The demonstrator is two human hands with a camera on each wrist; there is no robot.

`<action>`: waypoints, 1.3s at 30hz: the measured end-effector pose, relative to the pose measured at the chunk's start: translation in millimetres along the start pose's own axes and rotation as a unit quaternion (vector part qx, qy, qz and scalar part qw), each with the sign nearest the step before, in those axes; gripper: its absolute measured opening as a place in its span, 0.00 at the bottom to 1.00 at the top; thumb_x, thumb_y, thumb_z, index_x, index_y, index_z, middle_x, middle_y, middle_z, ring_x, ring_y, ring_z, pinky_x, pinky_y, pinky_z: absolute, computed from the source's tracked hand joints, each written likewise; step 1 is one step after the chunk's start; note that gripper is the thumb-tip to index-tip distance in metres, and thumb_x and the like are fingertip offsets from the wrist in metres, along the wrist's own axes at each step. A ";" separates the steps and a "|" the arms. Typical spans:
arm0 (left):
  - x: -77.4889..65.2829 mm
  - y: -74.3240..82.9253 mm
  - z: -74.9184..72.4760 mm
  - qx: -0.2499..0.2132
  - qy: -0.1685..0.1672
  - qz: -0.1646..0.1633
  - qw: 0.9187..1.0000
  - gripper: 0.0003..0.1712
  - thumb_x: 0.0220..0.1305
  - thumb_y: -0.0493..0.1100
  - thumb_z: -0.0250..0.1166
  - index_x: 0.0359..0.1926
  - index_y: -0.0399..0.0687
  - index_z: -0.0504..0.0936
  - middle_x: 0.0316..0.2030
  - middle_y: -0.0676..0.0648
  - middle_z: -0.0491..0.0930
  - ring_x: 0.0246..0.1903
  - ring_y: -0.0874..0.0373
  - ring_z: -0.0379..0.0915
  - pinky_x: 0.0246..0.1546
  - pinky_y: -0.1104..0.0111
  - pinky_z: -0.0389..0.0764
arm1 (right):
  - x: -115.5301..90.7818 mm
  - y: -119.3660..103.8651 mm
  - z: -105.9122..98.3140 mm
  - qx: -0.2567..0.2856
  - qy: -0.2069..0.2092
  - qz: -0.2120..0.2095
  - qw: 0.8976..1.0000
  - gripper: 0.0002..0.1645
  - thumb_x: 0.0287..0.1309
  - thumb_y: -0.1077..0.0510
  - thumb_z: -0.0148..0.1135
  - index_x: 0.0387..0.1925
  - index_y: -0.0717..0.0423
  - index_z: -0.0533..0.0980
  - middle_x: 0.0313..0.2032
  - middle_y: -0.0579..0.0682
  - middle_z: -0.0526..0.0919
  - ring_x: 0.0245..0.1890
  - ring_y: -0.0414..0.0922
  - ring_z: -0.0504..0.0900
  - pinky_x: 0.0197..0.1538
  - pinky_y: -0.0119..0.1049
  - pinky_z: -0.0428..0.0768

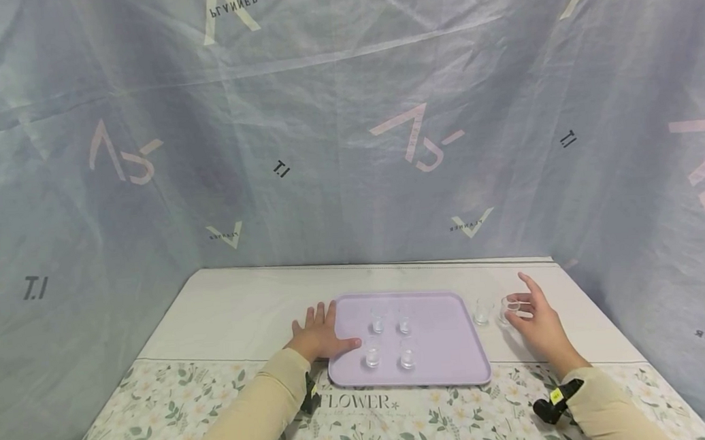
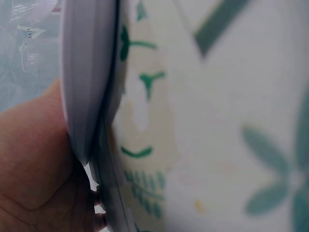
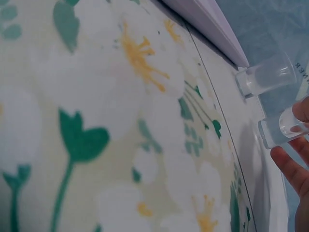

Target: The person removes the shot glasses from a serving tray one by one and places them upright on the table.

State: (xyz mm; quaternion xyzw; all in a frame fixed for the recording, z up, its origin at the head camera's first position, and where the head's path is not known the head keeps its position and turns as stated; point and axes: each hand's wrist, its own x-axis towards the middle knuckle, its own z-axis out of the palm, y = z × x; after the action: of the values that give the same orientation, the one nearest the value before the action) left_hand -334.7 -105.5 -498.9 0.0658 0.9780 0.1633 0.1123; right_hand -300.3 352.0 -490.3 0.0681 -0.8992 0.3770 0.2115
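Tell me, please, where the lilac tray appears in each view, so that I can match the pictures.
Head: the lilac tray lies below centre, slightly right.
Left wrist: its side runs down from the top edge, left of centre.
Right wrist: its side slants across the upper right.
Shared landmark: the floral tablecloth.

**Enclosed on three sides, softly lit**

Back and both sides are closed off by a grey-blue curtain (image 1: pixel 339 200), creased throughout, printed with pale yellow and pink shapes, black "T.I" and flipped "PLANNER" lettering. White table (image 1: pixel 241 296) is bordered by it at the back. Tabletop is crossed by a floral band (image 1: pixel 174 396) in white, green and yellow, marked "FLOWER" and edged with thin lines. Light is spread softly.
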 end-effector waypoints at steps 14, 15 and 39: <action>-16.0 11.6 -13.2 0.000 0.001 0.005 1.000 0.69 0.56 0.80 0.60 0.81 0.44 0.42 0.79 0.34 0.42 0.78 0.36 0.34 0.71 0.34 0.39 | -4.1 7.6 -1.2 -0.002 -0.007 0.021 1.000 0.54 0.64 0.67 0.66 0.80 0.53 0.44 0.54 0.66 0.79 0.53 0.64 0.81 0.51 0.54 0.81; -16.9 12.2 -14.1 0.002 0.000 0.005 1.000 0.69 0.56 0.80 0.60 0.81 0.44 0.42 0.79 0.34 0.42 0.78 0.37 0.34 0.72 0.35 0.39 | -4.2 7.9 -1.3 -0.002 -0.009 0.022 1.000 0.54 0.64 0.66 0.65 0.80 0.53 0.44 0.54 0.67 0.79 0.53 0.65 0.81 0.51 0.54 0.81; 12.5 -7.0 11.4 0.009 0.011 0.001 1.000 0.71 0.53 0.82 0.60 0.82 0.49 0.39 0.80 0.37 0.38 0.79 0.38 0.29 0.71 0.33 0.36 | 29.0 -37.0 1.3 0.040 -0.005 -0.015 0.999 0.55 0.62 0.62 0.69 0.80 0.58 0.45 0.59 0.72 0.74 0.60 0.69 0.73 0.64 0.65 0.67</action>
State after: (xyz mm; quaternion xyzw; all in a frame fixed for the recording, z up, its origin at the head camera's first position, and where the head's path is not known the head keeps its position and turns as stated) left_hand -344.7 -106.5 -514.3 0.0658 0.9805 0.1553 0.1013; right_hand -316.5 326.0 -454.6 0.0922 -0.8831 0.4094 0.2099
